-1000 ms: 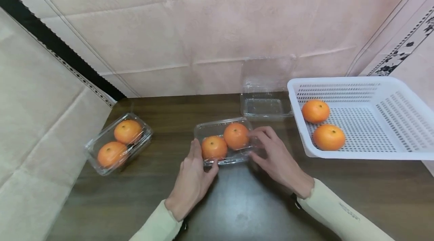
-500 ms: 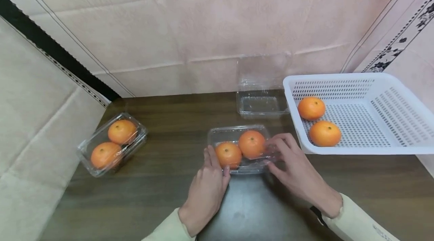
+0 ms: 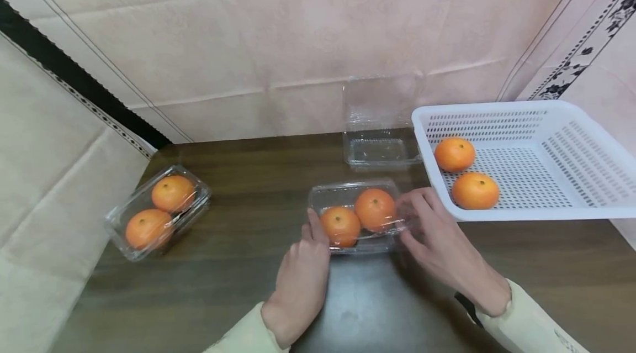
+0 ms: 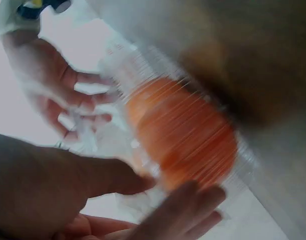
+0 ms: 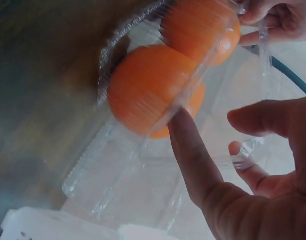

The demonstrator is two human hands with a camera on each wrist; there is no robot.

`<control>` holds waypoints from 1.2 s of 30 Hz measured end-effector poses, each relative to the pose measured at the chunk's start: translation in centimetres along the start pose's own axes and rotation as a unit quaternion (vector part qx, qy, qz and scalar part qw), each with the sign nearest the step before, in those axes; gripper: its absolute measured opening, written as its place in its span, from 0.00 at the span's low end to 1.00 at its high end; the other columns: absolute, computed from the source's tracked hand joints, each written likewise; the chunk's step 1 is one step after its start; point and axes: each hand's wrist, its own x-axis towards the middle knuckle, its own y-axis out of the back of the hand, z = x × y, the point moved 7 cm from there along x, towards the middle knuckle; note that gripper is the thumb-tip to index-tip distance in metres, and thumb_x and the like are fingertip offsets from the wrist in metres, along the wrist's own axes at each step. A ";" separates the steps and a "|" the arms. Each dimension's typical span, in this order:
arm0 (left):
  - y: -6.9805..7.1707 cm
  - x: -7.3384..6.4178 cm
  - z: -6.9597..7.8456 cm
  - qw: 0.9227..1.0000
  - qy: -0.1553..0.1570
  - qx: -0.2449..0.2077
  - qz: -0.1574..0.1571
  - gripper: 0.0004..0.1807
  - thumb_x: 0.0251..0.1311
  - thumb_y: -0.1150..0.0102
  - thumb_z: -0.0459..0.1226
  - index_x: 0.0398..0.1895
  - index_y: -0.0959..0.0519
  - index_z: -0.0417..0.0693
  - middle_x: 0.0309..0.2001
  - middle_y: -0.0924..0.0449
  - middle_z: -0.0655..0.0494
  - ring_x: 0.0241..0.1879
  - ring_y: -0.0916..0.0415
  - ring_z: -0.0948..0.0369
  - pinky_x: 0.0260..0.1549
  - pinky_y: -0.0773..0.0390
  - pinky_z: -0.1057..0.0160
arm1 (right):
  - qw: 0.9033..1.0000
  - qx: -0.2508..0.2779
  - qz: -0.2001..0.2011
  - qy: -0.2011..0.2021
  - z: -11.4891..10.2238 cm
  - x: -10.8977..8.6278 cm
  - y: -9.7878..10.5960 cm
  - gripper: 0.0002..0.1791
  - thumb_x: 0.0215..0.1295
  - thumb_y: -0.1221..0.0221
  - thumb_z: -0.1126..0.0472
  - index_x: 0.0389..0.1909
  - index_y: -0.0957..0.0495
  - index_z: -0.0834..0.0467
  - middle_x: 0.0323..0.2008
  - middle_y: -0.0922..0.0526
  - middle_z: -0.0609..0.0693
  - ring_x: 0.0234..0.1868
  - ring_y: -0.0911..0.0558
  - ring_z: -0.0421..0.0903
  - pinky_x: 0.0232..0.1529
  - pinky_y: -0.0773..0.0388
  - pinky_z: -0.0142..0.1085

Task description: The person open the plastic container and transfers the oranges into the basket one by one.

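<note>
A clear plastic clamshell box lies mid-table with two oranges in it. Its transparent lid is over the fruit; whether it is latched cannot be made out. My left hand is at the box's left end, and in the left wrist view its thumb and fingers hold that edge. At the right end is my right hand. In the right wrist view its extended index finger touches the lid edge beside an orange, with the thumb apart from it.
At the left stands another clear box with two oranges. Behind the middle box, an open clear box leans its lid against the cloth backdrop. A white perforated basket with two oranges occupies the right.
The middle box and both hands have shifted right and slightly nearer in the head view, with the view itself moving a little. Both hands stay at the box's ends.
</note>
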 end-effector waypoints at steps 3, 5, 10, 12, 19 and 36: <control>0.0 0.7 -1.4 0.990 0.010 -0.122 -0.064 0.39 0.66 0.37 0.33 0.74 0.43 0.25 0.32 0.16 0.45 0.24 0.17 0.58 0.21 0.14 0.65 | 1.000 -0.001 -0.004 -0.014 0.1 0.2 0.5 0.19 0.62 0.36 0.71 0.52 0.27 0.57 0.49 0.27 0.50 0.47 0.20 0.43 0.43 0.10 0.39; -0.3 1.3 -2.7 0.969 0.034 -0.216 -0.112 0.43 0.67 0.36 0.35 0.77 0.48 0.27 0.32 0.16 0.48 0.29 0.17 0.61 0.26 0.13 0.67 | 1.000 -0.001 -0.009 -0.028 0.2 0.3 0.8 0.19 0.64 0.36 0.69 0.54 0.28 0.57 0.50 0.27 0.51 0.49 0.20 0.46 0.45 0.09 0.43; -2.1 2.1 -5.1 0.901 0.110 -0.367 -0.205 0.41 0.68 0.36 0.37 0.78 0.45 0.36 0.39 0.16 0.52 0.33 0.17 0.65 0.31 0.13 0.69 | 0.999 -0.016 0.008 -0.029 0.2 0.8 1.6 0.28 0.64 0.34 0.67 0.64 0.31 0.59 0.52 0.26 0.53 0.49 0.20 0.49 0.46 0.10 0.47; -2.8 1.9 -5.5 0.865 0.140 -0.421 -0.234 0.38 0.69 0.37 0.37 0.77 0.44 0.39 0.41 0.17 0.51 0.33 0.16 0.63 0.34 0.11 0.65 | 0.999 -0.021 0.021 -0.022 0.1 1.1 1.9 0.34 0.64 0.33 0.66 0.68 0.35 0.59 0.54 0.26 0.54 0.48 0.18 0.50 0.46 0.10 0.48; -4.8 1.0 -6.1 0.715 0.219 -0.602 -0.281 0.35 0.66 0.35 0.32 0.71 0.42 0.41 0.49 0.23 0.40 0.38 0.14 0.57 0.46 0.09 0.55 | 0.998 -0.008 0.007 -0.056 0.5 1.7 2.0 0.47 0.64 0.34 0.65 0.79 0.48 0.54 0.61 0.29 0.58 0.51 0.19 0.53 0.48 0.11 0.52; -5.0 0.8 -6.1 0.693 0.194 -0.636 -0.279 0.31 0.64 0.37 0.26 0.68 0.36 0.36 0.46 0.24 0.45 0.40 0.18 0.61 0.52 0.11 0.56 | 0.999 -0.015 0.002 -0.049 0.8 1.7 3.4 0.33 0.64 0.33 0.64 0.69 0.32 0.56 0.54 0.26 0.54 0.42 0.19 0.47 0.32 0.16 0.28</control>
